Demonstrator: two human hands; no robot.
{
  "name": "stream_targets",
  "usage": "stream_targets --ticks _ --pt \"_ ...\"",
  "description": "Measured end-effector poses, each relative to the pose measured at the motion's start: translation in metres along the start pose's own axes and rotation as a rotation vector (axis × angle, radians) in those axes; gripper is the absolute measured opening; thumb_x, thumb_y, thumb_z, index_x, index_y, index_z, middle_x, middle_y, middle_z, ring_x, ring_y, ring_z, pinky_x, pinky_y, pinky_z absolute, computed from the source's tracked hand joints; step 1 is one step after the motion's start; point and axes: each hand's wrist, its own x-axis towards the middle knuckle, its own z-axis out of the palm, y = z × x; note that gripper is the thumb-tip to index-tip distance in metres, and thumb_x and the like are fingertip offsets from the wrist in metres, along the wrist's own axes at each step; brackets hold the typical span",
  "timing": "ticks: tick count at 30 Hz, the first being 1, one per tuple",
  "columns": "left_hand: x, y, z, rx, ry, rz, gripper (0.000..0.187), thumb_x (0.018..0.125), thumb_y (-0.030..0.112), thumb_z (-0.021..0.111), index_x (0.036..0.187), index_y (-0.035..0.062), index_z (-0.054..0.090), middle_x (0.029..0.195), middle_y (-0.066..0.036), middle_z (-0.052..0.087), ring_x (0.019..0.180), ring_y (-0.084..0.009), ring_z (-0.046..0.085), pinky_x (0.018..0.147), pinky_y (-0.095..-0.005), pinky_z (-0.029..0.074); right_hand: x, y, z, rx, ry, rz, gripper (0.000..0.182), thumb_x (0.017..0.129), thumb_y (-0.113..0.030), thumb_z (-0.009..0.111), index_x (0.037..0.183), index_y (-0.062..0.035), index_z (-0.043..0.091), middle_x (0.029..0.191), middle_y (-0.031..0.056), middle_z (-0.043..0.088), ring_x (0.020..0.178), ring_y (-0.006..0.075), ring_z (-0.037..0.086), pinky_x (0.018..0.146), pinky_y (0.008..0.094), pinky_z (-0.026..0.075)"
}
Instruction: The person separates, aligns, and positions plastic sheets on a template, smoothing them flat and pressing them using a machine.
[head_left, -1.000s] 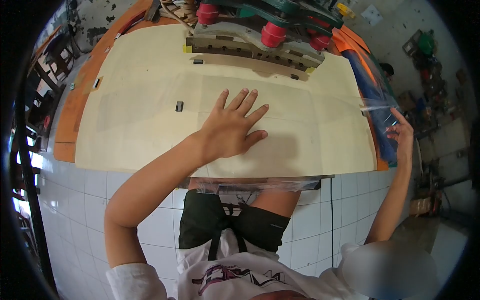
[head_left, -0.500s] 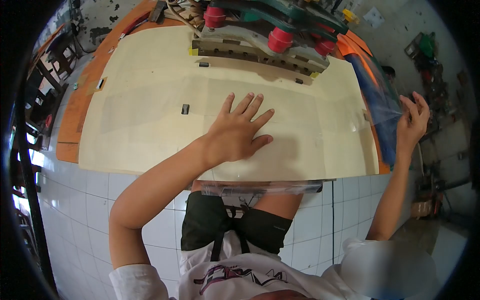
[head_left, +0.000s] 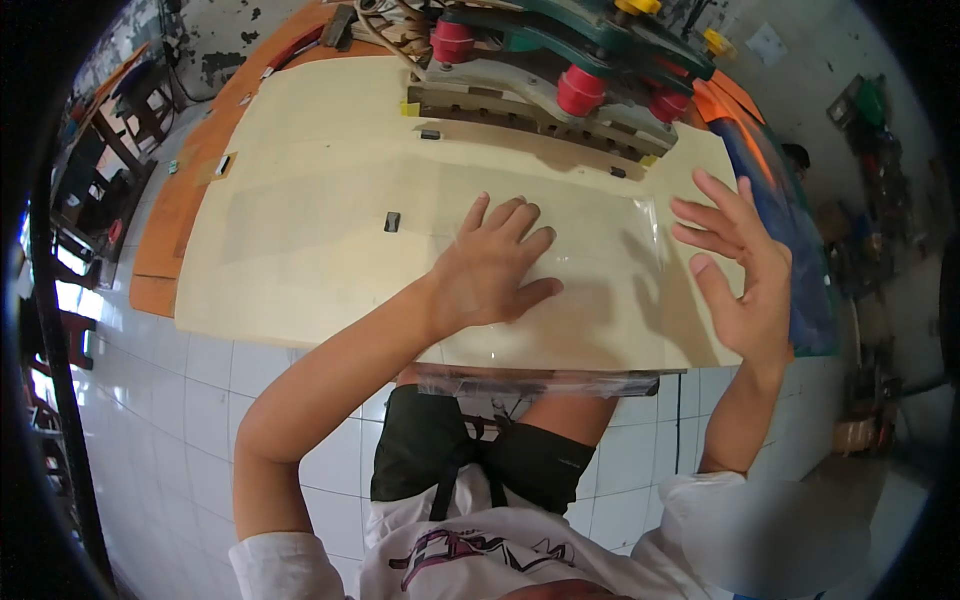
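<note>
A cream sheet (head_left: 300, 270) covers most of the orange worktable. My left hand (head_left: 492, 262) rests palm down near its middle, fingers spread and a little bent. To the right, my right hand (head_left: 738, 268) is raised over the sheet's right side, fingers apart and nothing seen between them. A clear plastic film (head_left: 600, 240) lies flat on the cream sheet between the two hands, its right edge catching light. Left of my left hand sits a small dark block (head_left: 392, 222).
A green and grey press (head_left: 540, 100) with red knobs stands at the table's back. Small dark stops (head_left: 430, 134) lie before it. Blue and orange plastic (head_left: 785, 240) hangs at the right edge. Rolled clear film (head_left: 540, 383) is at the front edge.
My right hand has moved left, from beyond the table's right edge to over the sheet, and has let go of the film, which now lies flat. The fingers of my left hand have bent slightly.
</note>
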Motion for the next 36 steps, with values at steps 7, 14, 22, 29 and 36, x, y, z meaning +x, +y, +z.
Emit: stream_targets --ticks 7,14,22,29,36 --pt "0.000 0.002 -0.002 0.044 -0.022 -0.020 0.058 0.082 0.045 0.075 0.120 0.0039 0.059 0.126 -0.021 0.053 0.128 -0.0386 0.048 0.110 -0.0616 0.033 -0.051 0.087 0.024 -0.088 -0.133 0.218 0.062 0.085 -0.014 0.073 0.143 -0.0062 0.052 0.144 0.0266 0.051 0.138 0.0376 0.047 0.117 0.0417 0.031" --pt "-0.001 0.003 -0.005 0.051 -0.024 -0.004 0.065 0.088 0.056 0.065 0.125 0.0025 0.062 0.130 -0.024 0.054 0.133 -0.0371 0.046 0.112 -0.0660 0.027 -0.054 0.080 0.050 -0.138 0.010 0.324 0.052 0.088 -0.014 0.071 0.138 -0.0111 0.059 0.144 0.0227 0.052 0.135 0.0365 0.049 0.110 0.0408 0.041" --pt "0.002 -0.003 -0.004 -0.064 -0.065 -0.085 0.048 0.097 0.044 0.057 0.123 0.0053 0.065 0.133 -0.019 0.056 0.133 -0.0335 0.048 0.111 -0.0678 0.026 -0.053 0.076 0.076 -0.480 0.152 0.243 0.034 0.089 -0.018 0.071 0.123 -0.0132 0.071 0.129 0.0159 0.062 0.105 0.0321 0.064 0.090 0.0405 0.053" --pt "0.007 0.007 -0.028 -0.035 -0.104 -0.085 0.039 0.088 0.043 0.068 0.083 0.0050 0.069 0.091 -0.013 0.065 0.092 -0.0305 0.065 0.093 -0.0472 0.047 -0.056 0.087 0.088 -0.494 0.292 0.319 0.024 0.090 -0.018 0.070 0.111 -0.0095 0.075 0.115 0.0150 0.068 0.100 0.0310 0.064 0.086 0.0405 0.053" --pt "0.001 0.022 -0.033 0.183 0.083 0.095 0.035 0.078 0.035 0.077 0.094 0.0047 0.070 0.094 -0.011 0.063 0.088 -0.0272 0.062 0.081 -0.0394 0.047 -0.058 0.089 0.089 -0.510 0.344 0.297 0.021 0.089 -0.017 0.071 0.106 -0.0065 0.076 0.109 0.0153 0.069 0.097 0.0312 0.064 0.084 0.0404 0.054"
